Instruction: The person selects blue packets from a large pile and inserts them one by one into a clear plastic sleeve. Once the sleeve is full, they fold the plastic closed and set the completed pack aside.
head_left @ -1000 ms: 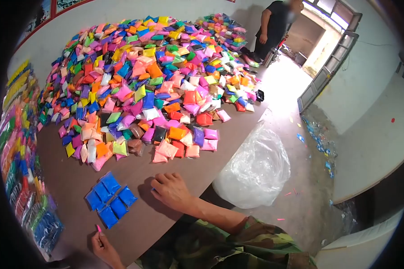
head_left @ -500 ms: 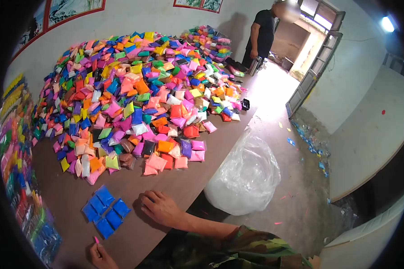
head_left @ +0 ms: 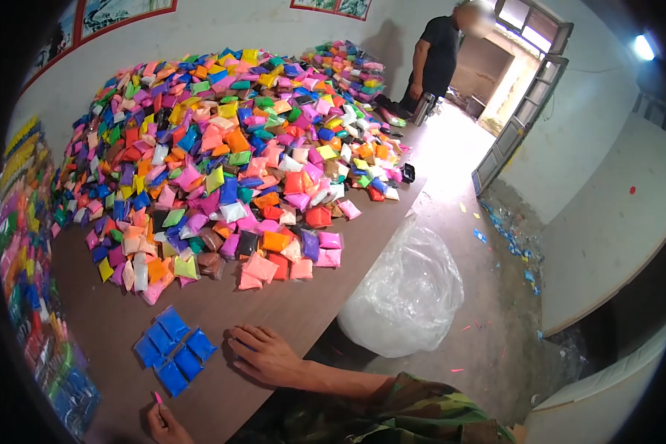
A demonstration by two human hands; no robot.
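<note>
Several flat blue packets lie grouped on the brown table. My right hand rests palm down on the tabletop to the right of them, fingers stretched out and holding nothing. Near the bottom edge, my left hand is closed, with a small pink stick poking up from between thumb and fingers. Its tip is just below the blue packets, not touching them. Part of the left hand is cut off by the frame.
A large heap of colourful small packets covers the far table. Bundled packets stack along the left. A clear plastic bag stands beside the table's right edge. Another person stands near the open door. Scraps litter the floor.
My right hand's fingers have spread and straightened a little on the table. My left hand still grips the pink stick, barely moved. The view has shifted slightly.
</note>
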